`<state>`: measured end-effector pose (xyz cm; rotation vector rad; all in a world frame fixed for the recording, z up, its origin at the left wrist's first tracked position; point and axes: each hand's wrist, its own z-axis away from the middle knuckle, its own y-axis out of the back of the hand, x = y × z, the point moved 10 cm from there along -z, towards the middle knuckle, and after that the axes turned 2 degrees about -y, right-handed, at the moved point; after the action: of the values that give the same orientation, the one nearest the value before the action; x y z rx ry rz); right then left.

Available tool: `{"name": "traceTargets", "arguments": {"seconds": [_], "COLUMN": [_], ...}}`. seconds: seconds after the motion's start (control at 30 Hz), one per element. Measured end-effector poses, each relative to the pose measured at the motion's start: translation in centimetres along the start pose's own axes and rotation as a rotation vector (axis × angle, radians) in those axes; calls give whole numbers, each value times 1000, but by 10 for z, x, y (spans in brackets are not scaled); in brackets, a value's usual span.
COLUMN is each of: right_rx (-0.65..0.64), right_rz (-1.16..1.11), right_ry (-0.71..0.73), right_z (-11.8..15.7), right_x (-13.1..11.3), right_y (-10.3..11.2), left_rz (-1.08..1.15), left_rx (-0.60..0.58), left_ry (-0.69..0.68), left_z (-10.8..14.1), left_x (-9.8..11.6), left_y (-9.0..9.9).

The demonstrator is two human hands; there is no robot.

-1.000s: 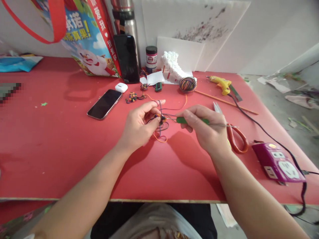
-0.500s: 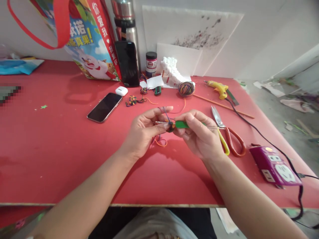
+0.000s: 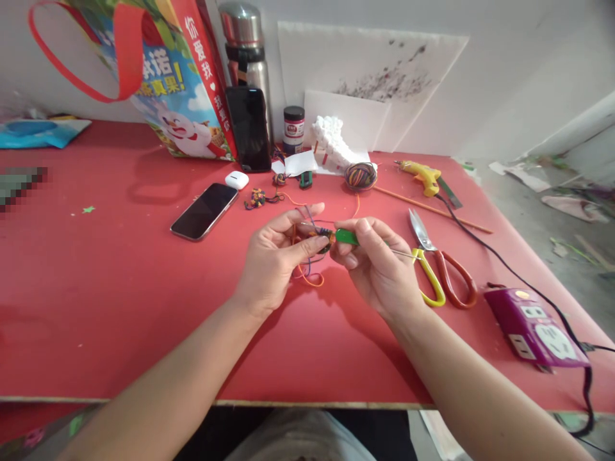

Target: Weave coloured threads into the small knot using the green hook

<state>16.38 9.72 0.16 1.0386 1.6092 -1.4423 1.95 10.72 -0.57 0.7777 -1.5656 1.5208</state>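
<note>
Between thumb and fingers, my left hand (image 3: 273,262) pinches a small dark and orange piece of yarn work (image 3: 325,242), with a strand running over its raised index finger. My right hand (image 3: 379,259) is closed on the green handle of a crochet hook (image 3: 346,237); its metal tip reaches into the yarn work, and a thin shaft sticks out on the right. Loose orange and purple yarn (image 3: 312,280) hangs below my left fingers. A ball of multicolored yarn (image 3: 360,176) lies behind the hands on the red table (image 3: 144,320).
Right of my hands lie scissors (image 3: 423,234), a yellow glue gun (image 3: 423,177), a wooden stick (image 3: 461,221) and a purple power strip (image 3: 535,326) with a black cable. A phone (image 3: 205,211), earphone case (image 3: 237,180) and knotted yarn piece (image 3: 258,198) lie left and behind.
The view has shifted slightly. The hook's tip sits deeper in the yarn work, and its rear shaft has tilted downward. Both hands keep their grip.
</note>
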Motion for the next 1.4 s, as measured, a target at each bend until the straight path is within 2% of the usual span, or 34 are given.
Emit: {"name": "traceTargets", "arguments": {"seconds": [0.17, 0.27, 0.63, 0.8, 0.87, 0.97, 1.03, 1.1, 1.2, 1.4], "right_rx": [80, 110, 73, 60, 85, 116, 74, 24, 4, 24], "right_rz": [41, 20, -2, 98, 237, 543, 684, 724, 642, 466], "right_ry": [77, 98, 104, 140, 216, 435, 579, 645, 618, 499], "right_z": [4, 4, -1, 3, 9, 23, 32, 36, 33, 27], "right_x": [-3, -4, -3, -4, -12, -30, -37, -38, -35, -33], "right_y": [5, 6, 4, 4, 4, -5, -17, -23, -19, -11], "left_rz": [59, 50, 5, 37, 66, 116, 179, 229, 231, 160], "left_rx": [88, 101, 76, 99, 141, 206, 215, 185, 139, 126], "left_ry": [11, -8, -40, -56, -53, 1, 48, 85, 113, 102], "left_z": [5, 7, 1, 3, 7, 14, 16, 14, 8, 5], "left_x": [-4, -2, 3, 3, 0, -8, -13, -15, -13, -4], "left_y": [-1, -3, 1, 2, 3, 2, 0, -2, -1, 8]}}
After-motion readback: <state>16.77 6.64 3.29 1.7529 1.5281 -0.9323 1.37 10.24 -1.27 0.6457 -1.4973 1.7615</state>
